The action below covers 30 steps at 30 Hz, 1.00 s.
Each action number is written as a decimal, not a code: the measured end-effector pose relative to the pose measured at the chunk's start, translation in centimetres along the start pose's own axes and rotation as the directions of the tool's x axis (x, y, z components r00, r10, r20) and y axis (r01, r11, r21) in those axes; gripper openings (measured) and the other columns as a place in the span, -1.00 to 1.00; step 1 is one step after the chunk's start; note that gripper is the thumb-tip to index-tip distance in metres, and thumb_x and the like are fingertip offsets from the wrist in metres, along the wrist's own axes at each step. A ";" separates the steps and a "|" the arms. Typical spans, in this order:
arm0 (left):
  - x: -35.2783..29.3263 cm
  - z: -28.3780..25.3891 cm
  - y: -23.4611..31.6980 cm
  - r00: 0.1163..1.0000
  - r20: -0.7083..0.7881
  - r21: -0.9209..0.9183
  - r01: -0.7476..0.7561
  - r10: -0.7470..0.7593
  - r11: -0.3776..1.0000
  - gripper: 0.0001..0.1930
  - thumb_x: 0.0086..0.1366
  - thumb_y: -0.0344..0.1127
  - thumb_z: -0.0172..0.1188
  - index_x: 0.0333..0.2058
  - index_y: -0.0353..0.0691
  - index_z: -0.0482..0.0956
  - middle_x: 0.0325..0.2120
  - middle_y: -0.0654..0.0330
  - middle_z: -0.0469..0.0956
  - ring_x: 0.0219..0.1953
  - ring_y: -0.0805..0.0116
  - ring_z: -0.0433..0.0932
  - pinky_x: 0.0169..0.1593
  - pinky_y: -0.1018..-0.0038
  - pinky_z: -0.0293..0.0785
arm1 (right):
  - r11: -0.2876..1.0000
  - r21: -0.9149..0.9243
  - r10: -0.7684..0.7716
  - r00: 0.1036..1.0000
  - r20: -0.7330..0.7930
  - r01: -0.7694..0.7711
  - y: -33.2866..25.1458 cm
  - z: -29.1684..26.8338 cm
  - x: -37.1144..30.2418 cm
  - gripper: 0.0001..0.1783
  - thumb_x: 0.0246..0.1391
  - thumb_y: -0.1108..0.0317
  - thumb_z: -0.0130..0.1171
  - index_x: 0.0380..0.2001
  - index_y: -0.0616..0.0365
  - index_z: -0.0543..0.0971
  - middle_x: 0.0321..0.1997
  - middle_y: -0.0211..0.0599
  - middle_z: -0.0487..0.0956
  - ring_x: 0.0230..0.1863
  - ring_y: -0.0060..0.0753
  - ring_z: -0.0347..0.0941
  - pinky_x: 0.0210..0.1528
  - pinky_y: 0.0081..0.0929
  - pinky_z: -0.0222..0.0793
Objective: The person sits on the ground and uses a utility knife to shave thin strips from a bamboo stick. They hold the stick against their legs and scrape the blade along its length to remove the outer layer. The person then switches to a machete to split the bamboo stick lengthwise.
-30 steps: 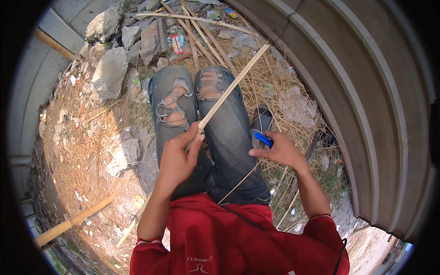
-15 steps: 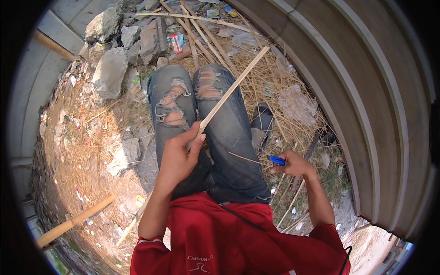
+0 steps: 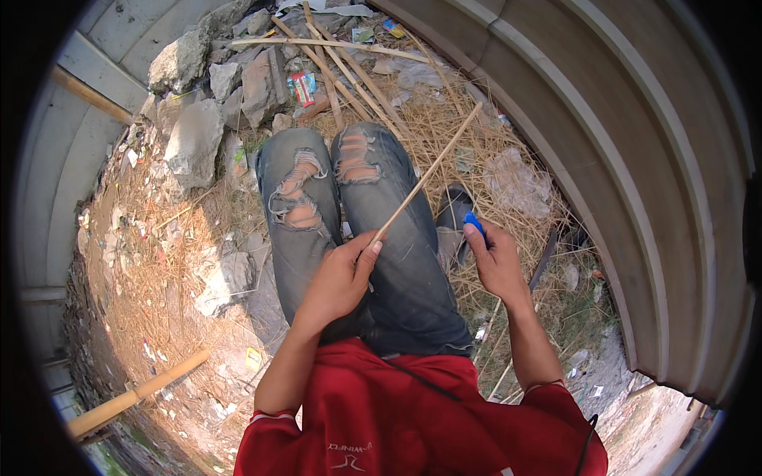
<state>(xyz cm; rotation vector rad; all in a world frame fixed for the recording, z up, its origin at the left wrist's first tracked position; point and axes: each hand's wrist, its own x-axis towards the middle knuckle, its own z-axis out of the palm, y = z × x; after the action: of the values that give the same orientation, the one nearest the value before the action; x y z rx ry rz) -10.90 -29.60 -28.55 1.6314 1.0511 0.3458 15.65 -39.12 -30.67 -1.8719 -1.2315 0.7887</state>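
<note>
Wooden strip [image 3: 429, 173]: turned in left hand [image 3: 341, 274], now shows narrow edge; before, showed broad pale face. Left hand: shifted to right, thumb now over right thigh [image 3: 409, 289]. Right hand [image 3: 496, 258]: half second ago lower and farther out, now forward again, near shoe [image 3: 454, 205]. Blue tool [image 3: 474, 222]: earlier pointed left, now points forward. Thin sliver beside right thigh: no more seen there.

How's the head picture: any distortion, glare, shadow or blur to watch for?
Head view: corners black, corrugated sheet bowed by the fisheye; ground at left sunlit and washed pale in patches, jeans in softer shade; stick edges readable without heavy blur; blue tool partly covered by the right hand, fine detail unclear.
</note>
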 end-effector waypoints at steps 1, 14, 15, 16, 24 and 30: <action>0.0 0.1 0.3 1.000 0.014 0.016 0.002 -0.002 1.000 -0.65 0.60 -0.18 0.01 0.12 -0.30 0.59 -0.53 0.25 0.45 -0.41 0.47 0.44 -0.30 0.40 0.40 | 0.998 -0.027 -0.053 0.997 0.061 0.055 -1.6 1.5 -0.1 -0.48 0.39 -0.02 0.14 -0.42 0.28 0.56 -0.60 -0.01 0.50 -0.55 -0.04 0.42 -0.43 -0.16 0.31; -4.2 -0.3 -1.8 0.993 0.040 0.195 -0.114 0.108 0.974 -0.69 0.55 -0.24 0.06 0.10 -0.26 0.60 -0.50 -0.08 0.56 -0.44 0.04 0.59 -0.29 0.27 0.47 | 0.912 -0.297 0.168 0.919 -0.356 -0.281 7.5 -4.5 10.8 -0.19 0.42 -0.28 -0.09 -0.48 0.35 0.60 -0.53 0.22 0.59 -0.40 0.30 0.56 -0.25 0.06 0.41; -5.1 -0.7 -2.3 0.991 0.034 0.155 -0.134 0.130 0.979 -0.69 0.56 -0.24 0.06 0.11 -0.25 0.60 -0.51 -0.03 0.55 -0.45 0.14 0.57 -0.30 0.30 0.46 | 0.915 -0.269 0.149 0.870 -0.469 -0.301 9.8 -7.2 11.2 -0.17 0.42 -0.28 -0.08 -0.52 0.37 0.57 -0.61 0.08 0.52 -0.50 0.15 0.52 -0.30 0.01 0.39; -5.7 -0.8 -2.2 0.990 0.024 0.108 -0.141 0.139 0.984 -0.69 0.56 -0.23 0.06 0.11 -0.24 0.61 -0.53 0.02 0.54 -0.47 0.23 0.55 -0.30 0.33 0.45 | 0.962 -0.175 0.089 0.850 -0.520 -0.209 10.3 -8.4 11.0 -0.21 0.42 -0.26 -0.04 -0.51 0.34 0.57 -0.65 -0.09 0.46 -0.55 -0.07 0.46 -0.37 -0.11 0.35; -3.3 -0.5 0.1 1.000 0.009 0.054 -0.028 0.027 0.998 -0.69 0.55 -0.23 0.12 0.11 -0.25 0.63 -0.44 0.11 0.62 -0.39 0.42 0.56 -0.24 0.43 0.48 | 0.890 0.445 0.157 0.983 -0.095 -0.100 0.5 -2.4 6.7 -0.58 0.30 0.01 0.33 -0.29 0.21 0.66 -0.58 -0.64 0.37 -0.51 -0.76 0.21 -0.46 -0.63 0.08; -2.9 0.9 0.3 0.989 -0.106 0.130 -0.092 0.106 0.987 -0.60 0.49 -0.20 0.19 0.14 -0.36 0.60 -0.44 -0.13 0.68 -0.40 0.11 0.72 -0.28 0.32 0.56 | 0.911 0.410 0.024 0.998 0.059 -0.046 -1.9 3.3 5.5 -0.65 0.26 0.10 0.37 -0.28 0.23 0.66 -0.52 -0.61 0.47 -0.47 -0.74 0.27 -0.39 -0.59 0.22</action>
<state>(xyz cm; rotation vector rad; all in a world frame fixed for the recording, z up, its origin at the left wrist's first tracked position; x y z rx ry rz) -11.77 -32.45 -27.72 1.7971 1.0963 0.4501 14.00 -32.65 -31.30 -1.5375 -0.9716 1.0347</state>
